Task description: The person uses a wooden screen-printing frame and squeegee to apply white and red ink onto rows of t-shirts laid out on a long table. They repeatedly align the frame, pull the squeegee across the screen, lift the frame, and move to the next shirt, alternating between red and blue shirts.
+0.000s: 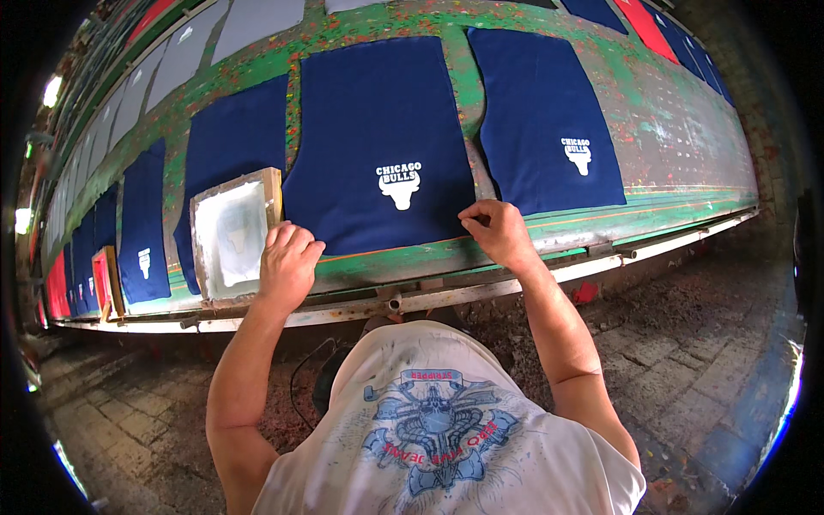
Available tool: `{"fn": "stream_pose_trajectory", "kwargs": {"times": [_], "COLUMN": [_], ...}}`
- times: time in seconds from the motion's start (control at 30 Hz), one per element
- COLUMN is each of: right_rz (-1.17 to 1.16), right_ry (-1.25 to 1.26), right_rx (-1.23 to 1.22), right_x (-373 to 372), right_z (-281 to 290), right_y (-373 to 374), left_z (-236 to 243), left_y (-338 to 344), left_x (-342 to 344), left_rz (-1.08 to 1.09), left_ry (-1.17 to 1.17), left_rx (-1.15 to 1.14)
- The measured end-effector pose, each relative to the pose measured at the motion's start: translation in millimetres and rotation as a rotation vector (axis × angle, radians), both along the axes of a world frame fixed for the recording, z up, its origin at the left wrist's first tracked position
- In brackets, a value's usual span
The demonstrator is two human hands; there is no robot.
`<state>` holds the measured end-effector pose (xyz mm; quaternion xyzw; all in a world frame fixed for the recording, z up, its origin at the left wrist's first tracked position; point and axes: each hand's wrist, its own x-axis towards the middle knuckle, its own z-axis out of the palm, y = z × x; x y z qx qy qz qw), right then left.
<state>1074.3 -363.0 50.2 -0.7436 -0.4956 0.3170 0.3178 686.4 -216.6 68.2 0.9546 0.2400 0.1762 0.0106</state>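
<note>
In front of me a navy fabric panel lies flat on a long green table, with a white bull-head print near its lower edge. My right hand pinches the panel's lower right corner between thumb and forefinger. At the lower left corner, my left hand has its fingers curled closed over the fabric edge; its fingertips are partly hidden. Just left of that hand, a wooden-framed printing screen with a whitish mesh rests over the lower part of another navy panel.
A printed navy panel lies to the right. More navy panels, grey panels and a red panel line the table. A white rail runs along its near edge. A second, red-edged frame stands far left.
</note>
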Motion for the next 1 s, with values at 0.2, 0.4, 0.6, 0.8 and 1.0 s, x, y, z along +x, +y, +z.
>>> {"fn": "stream_pose_trajectory", "kwargs": {"times": [0.2, 0.4, 0.6, 0.8, 1.0], "right_rz": [-0.06, -0.038, 0.022, 0.02, -0.041], "right_ry": [0.055, -0.06, -0.211, -0.246, -0.223], "right_rx": [-0.049, 0.004, -0.031, 0.02, 0.046], "right_x": [1.8, 4.0, 0.8, 3.1, 14.3], "right_z": [11.1, 7.7, -3.4, 1.0, 18.9], "right_y": [-7.9, -7.0, -17.6, -31.0, -54.6], "left_z": [7.5, -9.4, -4.7, -41.0, -69.1], "left_y": [-5.4, -9.1, -16.9, 2.3, 25.2], "left_x": [-4.6, 2.9, 16.0, 92.1, 186.5], "left_rz": [0.016, -0.026, -0.035, 0.244, 0.163], "left_ry": [-0.013, -0.008, 0.099, 0.154, 0.128], "left_rx": [-0.013, -0.029, -0.168, -0.242, -0.183]}}
